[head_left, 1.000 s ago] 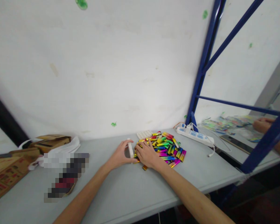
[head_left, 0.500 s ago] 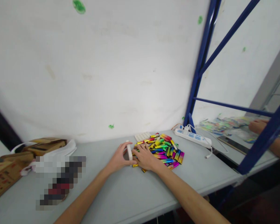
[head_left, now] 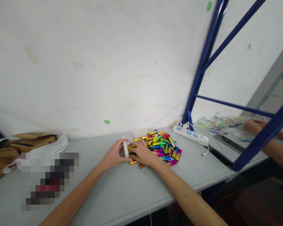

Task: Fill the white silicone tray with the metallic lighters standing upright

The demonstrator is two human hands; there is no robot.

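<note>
My left hand (head_left: 112, 154) is closed round a white rectangular block (head_left: 125, 149), held on edge with its narrow side towards me. Thumb and fingers grip its lower and upper ends. Against the block's right side is my right hand (head_left: 141, 153), fingers curled and pointing left; whatever they hold is hidden. Beneath and beyond this hand spreads a pile of shiny metallic sleeves (head_left: 166, 144) in gold, red, green, blue and magenta. A white tray with a grid of holes (head_left: 140, 133) lies flat behind the pile.
A white power strip (head_left: 191, 134) with cables lies right of the pile, by a blue metal frame (head_left: 198, 78). Cardboard boxes (head_left: 30, 141) and a white plastic bag (head_left: 54, 145) sit at left. Another person's hands (head_left: 254, 125) are beyond the frame, near clear plastic packets (head_left: 217, 123).
The view has shifted slightly, so the table's contents appear further left. My right hand's fingers are more curled near the block. The left hand still grips the block.
</note>
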